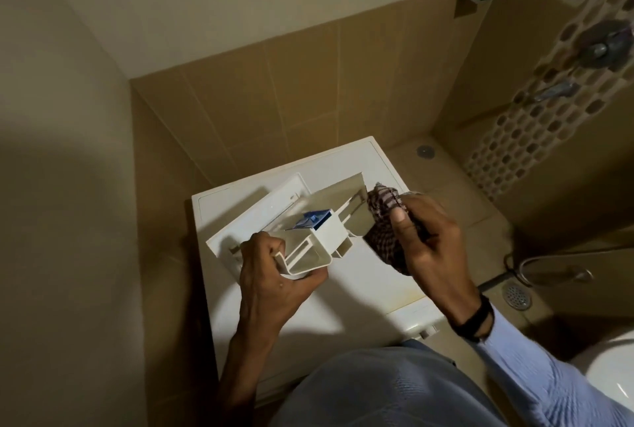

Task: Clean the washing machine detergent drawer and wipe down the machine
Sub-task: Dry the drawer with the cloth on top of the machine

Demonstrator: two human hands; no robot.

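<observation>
The left hand (pixel 271 275) curls its fingers round the near end of the white detergent drawer (pixel 326 231), holding it over the washing machine (pixel 377 275). Just beside the drawer's right end, the right hand (pixel 429 241) pinches a bunched checked cloth (pixel 384 221) between thumb and fingers

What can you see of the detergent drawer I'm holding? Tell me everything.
The detergent drawer is white, plastic-looking and out of the machine, held tilted above the washing machine top. It has a broad flat panel, open channelled compartments and a blue insert near the middle. The left hand grips its near end. The right hand holds a checked cloth against its right side.
</observation>
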